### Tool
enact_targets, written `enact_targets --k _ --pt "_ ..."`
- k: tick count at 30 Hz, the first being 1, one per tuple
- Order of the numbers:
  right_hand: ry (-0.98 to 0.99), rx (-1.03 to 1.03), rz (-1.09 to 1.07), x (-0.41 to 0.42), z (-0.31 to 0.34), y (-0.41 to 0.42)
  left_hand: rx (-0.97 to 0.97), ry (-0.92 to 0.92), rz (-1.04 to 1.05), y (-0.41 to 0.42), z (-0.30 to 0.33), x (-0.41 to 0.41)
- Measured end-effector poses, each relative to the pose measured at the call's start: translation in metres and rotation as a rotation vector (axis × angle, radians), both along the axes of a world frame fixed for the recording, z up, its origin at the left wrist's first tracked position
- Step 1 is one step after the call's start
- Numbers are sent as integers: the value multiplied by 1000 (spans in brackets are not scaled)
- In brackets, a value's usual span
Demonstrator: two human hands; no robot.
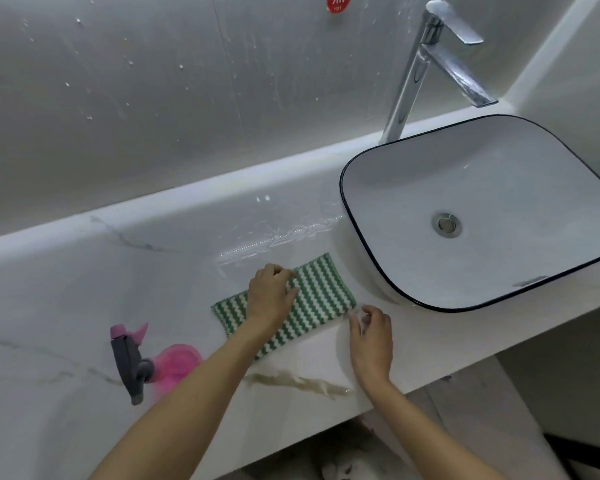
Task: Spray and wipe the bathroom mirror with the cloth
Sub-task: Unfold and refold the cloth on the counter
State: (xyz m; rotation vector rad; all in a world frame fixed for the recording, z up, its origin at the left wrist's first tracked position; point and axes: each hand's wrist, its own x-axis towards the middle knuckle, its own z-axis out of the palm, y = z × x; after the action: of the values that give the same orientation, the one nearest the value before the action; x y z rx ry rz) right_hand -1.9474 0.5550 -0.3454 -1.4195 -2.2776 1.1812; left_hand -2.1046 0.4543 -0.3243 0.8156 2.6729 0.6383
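A person's left hand [270, 295] rests on a green-and-white striped cloth [321, 299] lying flat on the white marble counter [66, 289] just left of the basin [482, 209], fingers curled at its far edge. The right hand [371, 336], fingers loosely bent, touches the cloth's near corner. A pink spray bottle [146, 363] lies on its side to the left, below the droplet-speckled mirror [136, 81].

A single head-worn wide-angle view is given, aimed steeply forward and down from close above the countertop [66, 358]. The wall [136, 98] fills the frame's top, the basin [482, 209] is at right, and both forearms enter from below.
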Motion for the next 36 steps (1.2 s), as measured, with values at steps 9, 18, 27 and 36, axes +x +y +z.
enact_targets --k 9,18,27,36 --pt "-83 -4 30 -10 -14 20 62 70 -141 29 -12 47" --pt "-296 39 -28 -24 -1 22 -159 165 -309 63 -12 -23" --pt "-361 -18 -65 -25 0 25 -157 210 -575 95 -17 -54" --pt "-276 -52 -127 -21 -5 19 -249 142 -721 91 -9 -75"
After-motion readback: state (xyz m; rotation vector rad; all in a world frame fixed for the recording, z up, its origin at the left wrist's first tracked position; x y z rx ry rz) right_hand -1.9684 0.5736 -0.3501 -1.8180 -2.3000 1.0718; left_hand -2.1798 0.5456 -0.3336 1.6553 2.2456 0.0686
